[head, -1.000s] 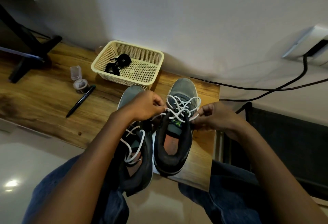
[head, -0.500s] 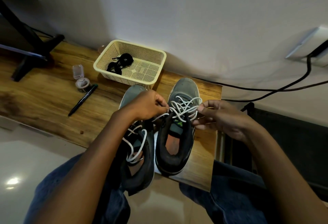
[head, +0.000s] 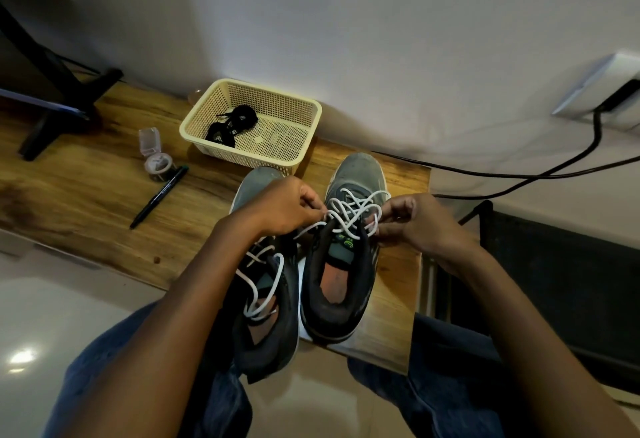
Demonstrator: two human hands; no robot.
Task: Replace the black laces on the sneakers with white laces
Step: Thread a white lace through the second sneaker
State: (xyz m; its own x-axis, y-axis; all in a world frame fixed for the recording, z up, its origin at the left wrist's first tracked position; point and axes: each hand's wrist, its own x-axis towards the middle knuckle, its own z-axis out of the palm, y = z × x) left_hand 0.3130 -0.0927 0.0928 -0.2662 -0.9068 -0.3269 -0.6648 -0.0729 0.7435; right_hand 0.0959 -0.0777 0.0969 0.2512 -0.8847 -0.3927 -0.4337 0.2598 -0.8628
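Observation:
Two grey sneakers stand side by side at the right end of the wooden table (head: 86,202). The right sneaker (head: 346,285) has a white lace (head: 351,210) crossed loosely over its tongue. My left hand (head: 280,207) pinches one end of that lace on the shoe's left side. My right hand (head: 412,221) pinches the other end on its right side. The left sneaker (head: 266,316), partly hidden under my left forearm, carries a white lace (head: 266,281) with loose loops. Black laces (head: 232,124) lie bundled in the cream basket (head: 308,125).
A black pen (head: 159,196) and a small clear container (head: 156,160) lie left of the basket. A dark monitor stand (head: 59,108) sits at the far left. Black cables (head: 519,174) run along the wall to an outlet at the right. My knees are below the table edge.
My right hand has curled back onto the lace end after opening briefly. Both hands have drawn slightly apart, pulling the lace across the right sneaker.

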